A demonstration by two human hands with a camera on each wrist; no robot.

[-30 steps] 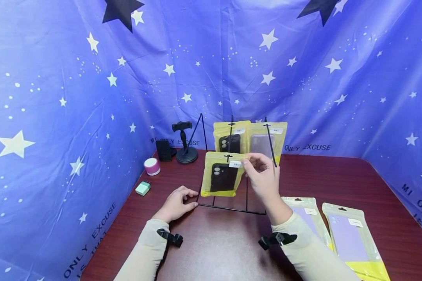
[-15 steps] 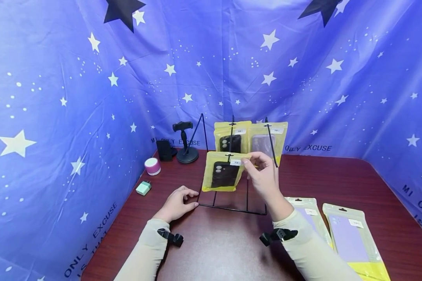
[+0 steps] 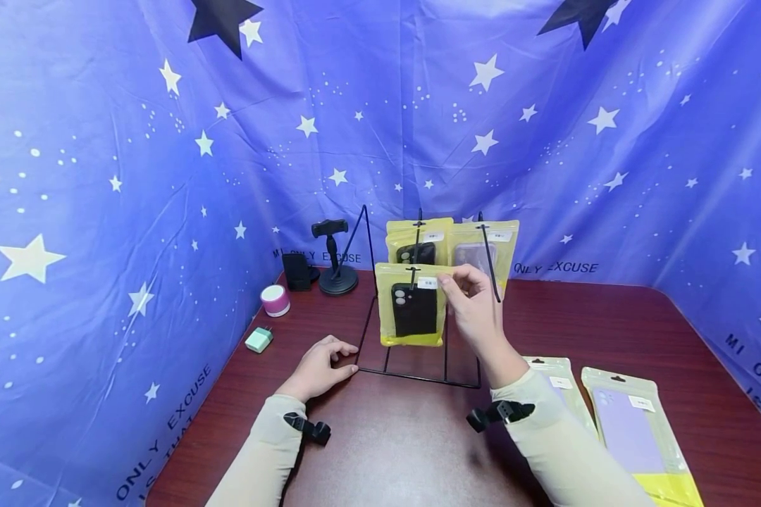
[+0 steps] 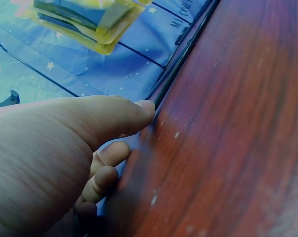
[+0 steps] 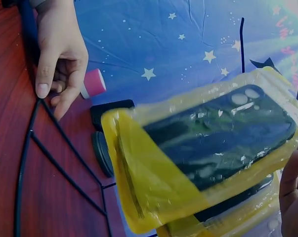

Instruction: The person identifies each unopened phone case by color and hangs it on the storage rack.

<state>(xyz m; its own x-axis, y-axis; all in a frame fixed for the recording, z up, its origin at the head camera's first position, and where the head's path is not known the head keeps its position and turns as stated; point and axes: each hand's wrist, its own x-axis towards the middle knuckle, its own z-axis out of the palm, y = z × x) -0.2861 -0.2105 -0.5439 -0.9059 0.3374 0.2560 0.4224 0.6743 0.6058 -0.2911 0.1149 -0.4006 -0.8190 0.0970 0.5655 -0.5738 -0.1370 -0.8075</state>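
Note:
In the head view my right hand (image 3: pixel 478 306) pinches the top right corner of a clear-and-yellow packet (image 3: pixel 412 339) with a black phone case (image 3: pixel 415 313) inside. The tip of the middle hook shows in front of the packet's hang hole. My left hand (image 3: pixel 317 367) holds the near left corner of a black wire display rack (image 3: pixel 412 378), thumb and index finger on the wires. Further back on the rack hang another black phone case packet (image 3: pixel 398 229) and a packet with a pale phone case (image 3: pixel 510 236). In the right wrist view the held packet (image 5: pixel 149 182) hangs tilted.
Two packets with purple phone cases, a nearer one (image 3: pixel 630 436) and one partly under the right forearm (image 3: pixel 561 366), lie on the table at right. A black phone stand (image 3: pixel 338 280), a small dark stand (image 3: pixel 296 271), a pink-and-white cylinder (image 3: pixel 275 301) and a mint charger (image 3: pixel 258 339) stand left.
My right hand has raised the packet slightly and moved it rightward and further back, and the packet now hangs straighter. The left hand stays at the rack's corner.

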